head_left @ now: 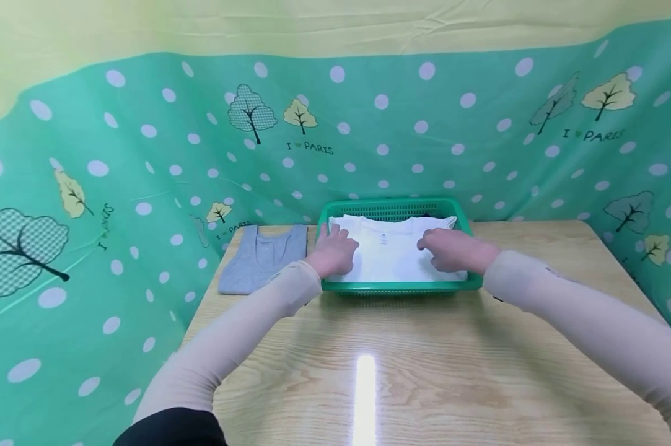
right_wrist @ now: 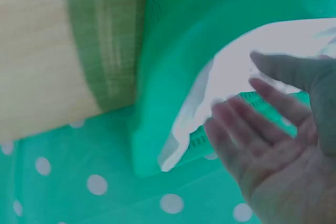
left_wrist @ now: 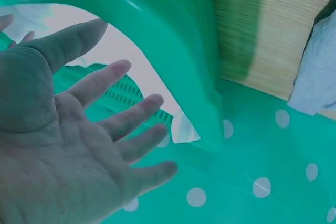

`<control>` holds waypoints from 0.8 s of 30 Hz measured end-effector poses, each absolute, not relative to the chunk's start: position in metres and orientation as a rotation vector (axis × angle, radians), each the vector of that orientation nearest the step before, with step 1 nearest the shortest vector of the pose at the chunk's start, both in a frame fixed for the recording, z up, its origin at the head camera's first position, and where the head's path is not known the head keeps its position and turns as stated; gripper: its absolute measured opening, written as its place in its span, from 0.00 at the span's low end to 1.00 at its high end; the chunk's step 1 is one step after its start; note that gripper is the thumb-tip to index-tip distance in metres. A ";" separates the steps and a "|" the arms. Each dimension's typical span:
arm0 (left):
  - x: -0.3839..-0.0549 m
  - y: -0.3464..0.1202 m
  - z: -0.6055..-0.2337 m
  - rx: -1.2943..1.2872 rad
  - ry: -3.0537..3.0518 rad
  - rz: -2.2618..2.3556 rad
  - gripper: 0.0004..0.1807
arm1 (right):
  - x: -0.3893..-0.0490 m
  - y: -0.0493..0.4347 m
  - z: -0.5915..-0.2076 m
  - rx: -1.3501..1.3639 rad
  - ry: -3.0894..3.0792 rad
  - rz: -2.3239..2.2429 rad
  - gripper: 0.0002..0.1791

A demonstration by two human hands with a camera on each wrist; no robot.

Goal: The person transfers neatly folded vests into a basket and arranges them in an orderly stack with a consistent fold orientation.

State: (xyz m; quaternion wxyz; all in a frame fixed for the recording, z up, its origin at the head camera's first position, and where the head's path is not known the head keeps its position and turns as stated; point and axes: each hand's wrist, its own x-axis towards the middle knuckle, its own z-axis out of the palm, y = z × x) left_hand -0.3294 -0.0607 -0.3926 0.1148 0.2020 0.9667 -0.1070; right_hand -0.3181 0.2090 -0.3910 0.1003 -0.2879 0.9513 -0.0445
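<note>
A white shirt (head_left: 388, 251) lies folded inside a green plastic basket (head_left: 402, 287), its neckline toward the far side. Over the left part of the shirt is my left hand (head_left: 335, 251); in the left wrist view its fingers (left_wrist: 107, 77) are spread and hold nothing. My right hand (head_left: 451, 249) is above the shirt's right part. The right wrist view shows that hand's fingers (right_wrist: 247, 124) loosely bent, with a gap to the thumb and nothing held. Something dark shows behind the shirt at the basket's far side, mostly hidden.
A folded grey tank top (head_left: 263, 257) lies on the wooden table (head_left: 424, 365) left of the basket. A green dotted cloth (head_left: 363, 124) hangs behind the table and along its sides. Light reflects off the tabletop in front.
</note>
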 end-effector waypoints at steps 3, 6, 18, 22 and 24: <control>-0.331 -0.059 -0.396 0.610 2.808 -0.330 0.24 | -0.317 0.203 -0.392 -0.840 2.734 -0.105 0.23; -0.332 -0.058 -0.401 0.655 2.777 -0.379 0.21 | -0.318 0.201 -0.394 -0.787 2.706 -0.104 0.24; -0.332 -0.057 -0.411 0.704 2.700 -0.446 0.17 | -0.320 0.194 -0.404 -0.721 2.584 -0.013 0.27; -0.334 -0.057 -0.411 0.700 2.677 -0.428 0.17 | -0.323 0.194 -0.409 -0.736 2.582 -0.016 0.27; -0.335 -0.058 -0.411 0.705 2.668 -0.424 0.16 | -0.326 0.195 -0.411 -0.718 2.579 -0.018 0.28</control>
